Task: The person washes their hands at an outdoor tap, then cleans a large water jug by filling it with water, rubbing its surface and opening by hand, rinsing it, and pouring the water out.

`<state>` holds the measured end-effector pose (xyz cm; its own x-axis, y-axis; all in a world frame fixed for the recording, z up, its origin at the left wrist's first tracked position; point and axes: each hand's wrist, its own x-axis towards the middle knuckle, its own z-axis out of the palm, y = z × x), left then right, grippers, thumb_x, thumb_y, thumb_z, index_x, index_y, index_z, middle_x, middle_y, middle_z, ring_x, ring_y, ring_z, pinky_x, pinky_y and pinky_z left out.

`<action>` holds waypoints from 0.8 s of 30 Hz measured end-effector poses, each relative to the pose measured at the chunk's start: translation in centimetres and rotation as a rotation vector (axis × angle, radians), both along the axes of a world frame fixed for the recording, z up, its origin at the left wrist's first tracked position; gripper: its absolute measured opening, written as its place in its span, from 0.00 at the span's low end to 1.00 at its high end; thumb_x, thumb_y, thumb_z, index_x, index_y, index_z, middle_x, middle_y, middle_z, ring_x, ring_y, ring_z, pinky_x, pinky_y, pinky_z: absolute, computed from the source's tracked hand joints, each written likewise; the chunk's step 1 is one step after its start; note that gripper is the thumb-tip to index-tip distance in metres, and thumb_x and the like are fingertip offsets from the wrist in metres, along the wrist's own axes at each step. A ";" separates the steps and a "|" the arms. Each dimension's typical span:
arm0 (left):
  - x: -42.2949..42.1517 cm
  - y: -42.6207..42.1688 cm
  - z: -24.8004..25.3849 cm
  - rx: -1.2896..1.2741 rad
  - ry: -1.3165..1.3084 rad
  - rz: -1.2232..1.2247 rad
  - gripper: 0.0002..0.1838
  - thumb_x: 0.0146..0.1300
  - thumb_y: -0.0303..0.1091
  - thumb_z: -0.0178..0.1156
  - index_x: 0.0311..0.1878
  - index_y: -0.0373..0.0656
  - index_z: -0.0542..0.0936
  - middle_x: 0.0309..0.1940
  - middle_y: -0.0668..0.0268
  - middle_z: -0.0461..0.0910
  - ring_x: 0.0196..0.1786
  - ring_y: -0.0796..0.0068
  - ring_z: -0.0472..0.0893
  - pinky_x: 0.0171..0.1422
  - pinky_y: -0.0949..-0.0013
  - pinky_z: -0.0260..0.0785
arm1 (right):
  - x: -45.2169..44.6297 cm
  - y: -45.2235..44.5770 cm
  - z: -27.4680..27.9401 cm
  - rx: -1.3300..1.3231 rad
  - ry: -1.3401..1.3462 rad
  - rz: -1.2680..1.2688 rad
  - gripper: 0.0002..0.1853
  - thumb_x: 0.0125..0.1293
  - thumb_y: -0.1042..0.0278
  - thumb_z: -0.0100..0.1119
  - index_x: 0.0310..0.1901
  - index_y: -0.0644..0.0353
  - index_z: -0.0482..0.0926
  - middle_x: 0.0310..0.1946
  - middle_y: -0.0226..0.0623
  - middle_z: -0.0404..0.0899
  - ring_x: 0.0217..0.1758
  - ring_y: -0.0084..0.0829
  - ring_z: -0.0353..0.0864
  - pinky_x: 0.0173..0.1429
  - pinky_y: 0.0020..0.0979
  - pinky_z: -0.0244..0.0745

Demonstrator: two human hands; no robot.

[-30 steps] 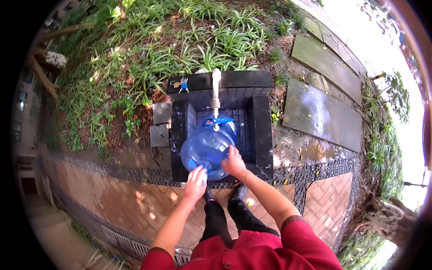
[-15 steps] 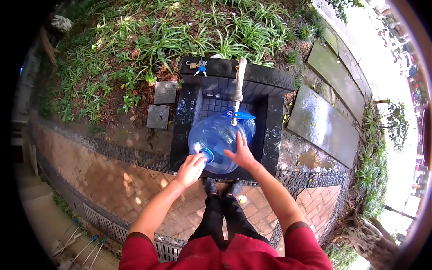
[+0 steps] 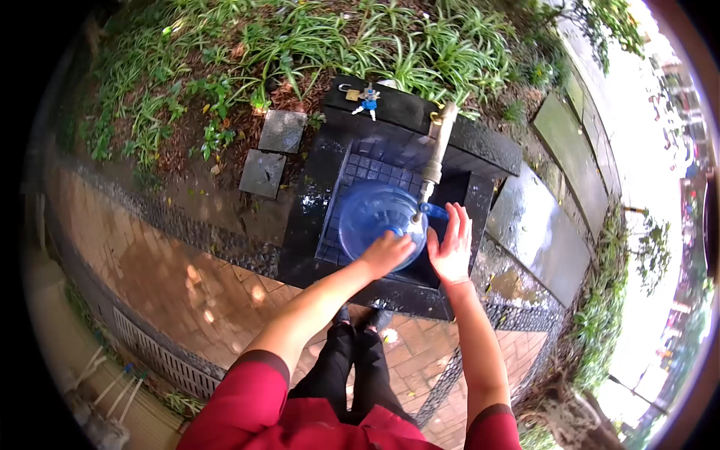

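Observation:
A large clear-blue water jug (image 3: 365,215) stands inside the dark tiled basin (image 3: 307,202), its mouth facing up towards me. My left hand (image 3: 388,252) is closed round the jug's neck, hiding most of it. Above the jug, a metal tap (image 3: 433,169) with a blue lever handle (image 3: 435,211) comes forward from the basin's back wall. Its spout ends close to the jug's neck. My right hand (image 3: 452,247) is beside the tap, fingers stretched and spread, the fingertips at the lever. Whether they touch it I cannot tell.
A brass padlock (image 3: 352,94) and a bunch of keys (image 3: 367,102) lie on the basin's back ledge. Stone slabs (image 3: 536,225) are on the right, and leafy plants (image 3: 300,41) grow behind. Brick paving (image 3: 172,247) lies underfoot.
The jug has gone from lying tilted to standing upright, its neck now nearer the spout. My left hand moved with the neck; my right hand left the jug's side and rose to the tap lever.

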<state>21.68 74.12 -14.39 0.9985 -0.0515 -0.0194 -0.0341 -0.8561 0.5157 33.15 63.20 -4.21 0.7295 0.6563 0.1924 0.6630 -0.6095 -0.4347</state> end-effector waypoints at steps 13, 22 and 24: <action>7.8 -0.1 -4.3 -0.374 -0.173 0.593 0.30 0.61 0.36 0.56 0.66 0.45 0.63 0.61 0.40 0.64 0.57 0.38 0.70 0.60 0.50 0.65 | 3.7 2.1 -2.4 -0.404 0.273 -0.040 0.23 0.60 0.54 0.59 0.53 0.57 0.68 0.47 0.47 0.75 0.47 0.51 0.77 0.49 0.46 0.72; 2.1 -2.1 -2.9 -0.126 -0.018 0.301 0.32 0.61 0.28 0.51 0.69 0.46 0.57 0.73 0.55 0.44 0.72 0.43 0.49 0.68 0.41 0.53 | 3.2 2.5 -2.7 -0.440 0.260 -0.116 0.20 0.61 0.53 0.58 0.49 0.57 0.70 0.48 0.46 0.75 0.48 0.50 0.77 0.50 0.46 0.72; 0.8 -2.9 -1.6 -0.212 0.045 0.306 0.36 0.60 0.30 0.53 0.71 0.47 0.52 0.72 0.52 0.43 0.73 0.50 0.49 0.70 0.43 0.51 | 3.3 2.3 -3.2 -0.425 0.234 -0.113 0.20 0.61 0.52 0.57 0.49 0.57 0.70 0.47 0.46 0.75 0.48 0.49 0.77 0.49 0.45 0.72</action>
<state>22.53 71.18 -15.98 0.9667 0.2417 -0.0845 0.2335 -0.6969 0.6780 36.43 65.53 -7.43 0.7920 0.5558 -0.2527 0.4971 -0.8273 -0.2617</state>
